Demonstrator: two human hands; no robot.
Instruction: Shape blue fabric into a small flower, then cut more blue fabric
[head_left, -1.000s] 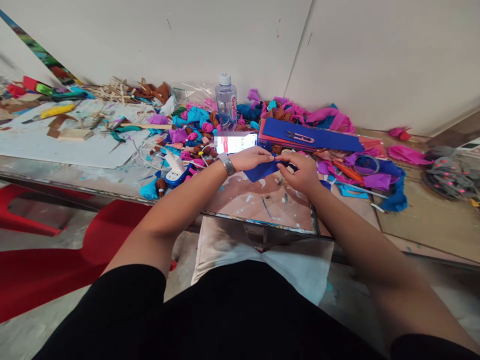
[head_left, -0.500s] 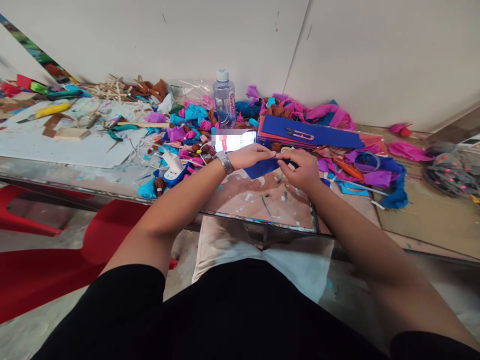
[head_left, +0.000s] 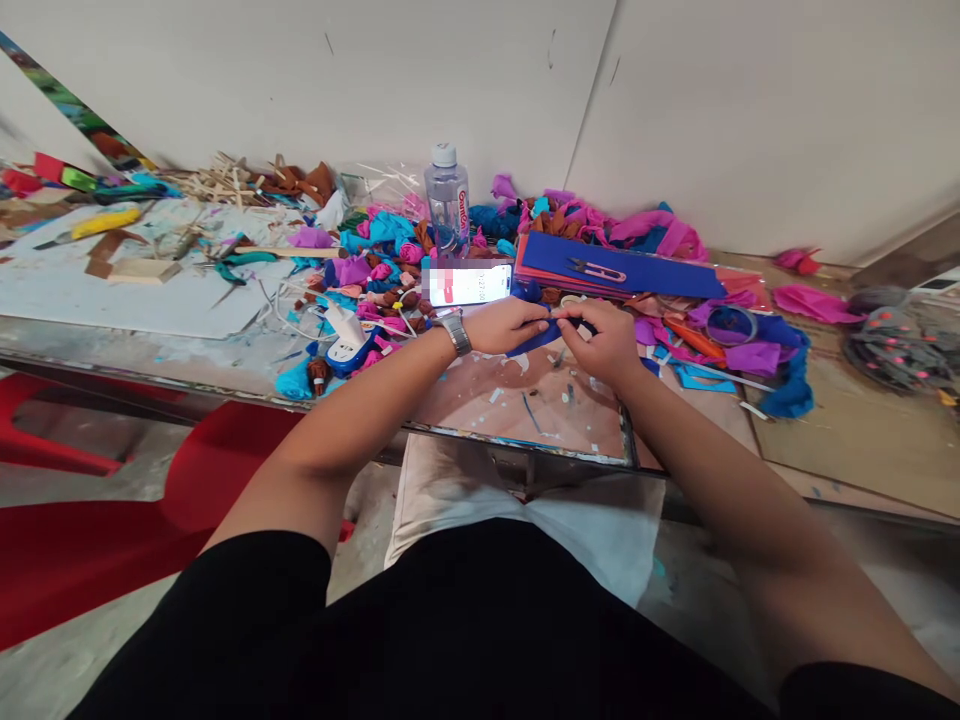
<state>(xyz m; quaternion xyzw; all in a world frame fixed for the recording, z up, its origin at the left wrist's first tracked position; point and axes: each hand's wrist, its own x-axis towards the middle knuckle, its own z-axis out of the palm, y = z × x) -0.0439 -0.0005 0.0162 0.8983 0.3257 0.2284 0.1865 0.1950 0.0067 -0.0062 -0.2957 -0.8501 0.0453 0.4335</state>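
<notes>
My left hand (head_left: 508, 325), with a metal watch on the wrist, and my right hand (head_left: 604, 342) meet over the worn table (head_left: 525, 405). Both pinch a small piece of dark blue crepe paper (head_left: 537, 340) between their fingertips. Most of the paper is hidden under my fingers. A lit phone (head_left: 469, 284) lies just behind my left hand.
A water bottle (head_left: 448, 200) stands behind the phone amid crumpled pink, blue and brown paper. A stack of blue and red sheets (head_left: 637, 272) with small snips (head_left: 598, 268) on it lies behind my right hand. A tape roll (head_left: 731, 327) sits at right, tools and sticks at left.
The blue paper showed as a wider flap below my hands before. Now it is gathered in and mostly covered by my fingers. My hands stay in about the same place.
</notes>
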